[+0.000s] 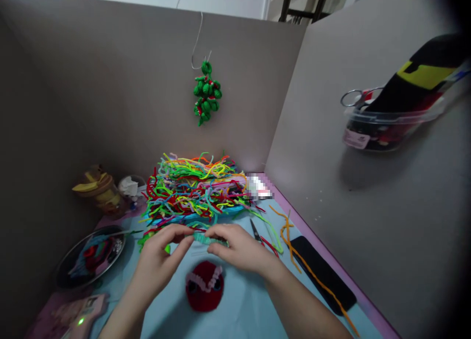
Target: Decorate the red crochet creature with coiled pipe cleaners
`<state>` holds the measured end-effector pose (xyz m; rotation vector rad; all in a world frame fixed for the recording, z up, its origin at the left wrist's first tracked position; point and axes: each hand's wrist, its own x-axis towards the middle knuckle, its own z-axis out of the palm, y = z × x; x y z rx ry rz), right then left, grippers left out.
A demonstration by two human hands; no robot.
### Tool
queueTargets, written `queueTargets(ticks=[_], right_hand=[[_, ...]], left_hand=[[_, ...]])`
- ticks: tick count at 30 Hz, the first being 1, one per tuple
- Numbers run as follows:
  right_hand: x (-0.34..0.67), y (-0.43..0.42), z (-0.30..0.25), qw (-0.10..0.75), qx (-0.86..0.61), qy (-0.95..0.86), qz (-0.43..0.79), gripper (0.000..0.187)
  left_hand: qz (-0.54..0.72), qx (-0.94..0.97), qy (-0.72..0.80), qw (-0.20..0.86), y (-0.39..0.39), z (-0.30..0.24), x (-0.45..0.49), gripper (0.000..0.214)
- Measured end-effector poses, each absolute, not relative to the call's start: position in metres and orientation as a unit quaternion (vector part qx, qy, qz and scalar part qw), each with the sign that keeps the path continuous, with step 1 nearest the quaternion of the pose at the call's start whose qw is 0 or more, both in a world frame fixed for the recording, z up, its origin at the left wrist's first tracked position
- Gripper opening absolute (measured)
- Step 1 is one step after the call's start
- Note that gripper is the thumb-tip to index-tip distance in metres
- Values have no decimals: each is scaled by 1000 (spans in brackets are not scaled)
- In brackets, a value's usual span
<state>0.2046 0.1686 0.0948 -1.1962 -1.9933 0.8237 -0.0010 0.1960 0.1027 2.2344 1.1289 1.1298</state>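
Pinching a teal coiled strip (pixel 201 239) in the head view, the left hand (pixel 162 253) and right hand (pixel 239 247) grip it from either side above the blue surface (pixel 257 307), between a red rounded piece (pixel 204 300) and a heap of colourful fuzzy stems (pixel 195 194)

no legible text, pale label (pixel 356 139) on clear plastic tub (pixel 395 117), print too blurred

A: Type of place?
B: Small craft workstation; home or biz, can't tell.
A: Evidence?
B: Grey partitions (pixel 128 84) at back & R, blue-covered counter (pixel 243 304) w/ multicol. pipe cleaners (pixel 198 196) & scissors (pixel 255 231), green ornament (pixel 207 91) hung on wire, supplies tub (pixel 401 117) on R partition, etc.
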Motion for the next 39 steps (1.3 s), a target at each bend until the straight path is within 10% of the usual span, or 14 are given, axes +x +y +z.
queueTargets(ticks=[39], right_hand=[[201,179,80,303,-503,-764,267,10]], left_hand=[[338,782,408,330,211,75,8,13]])
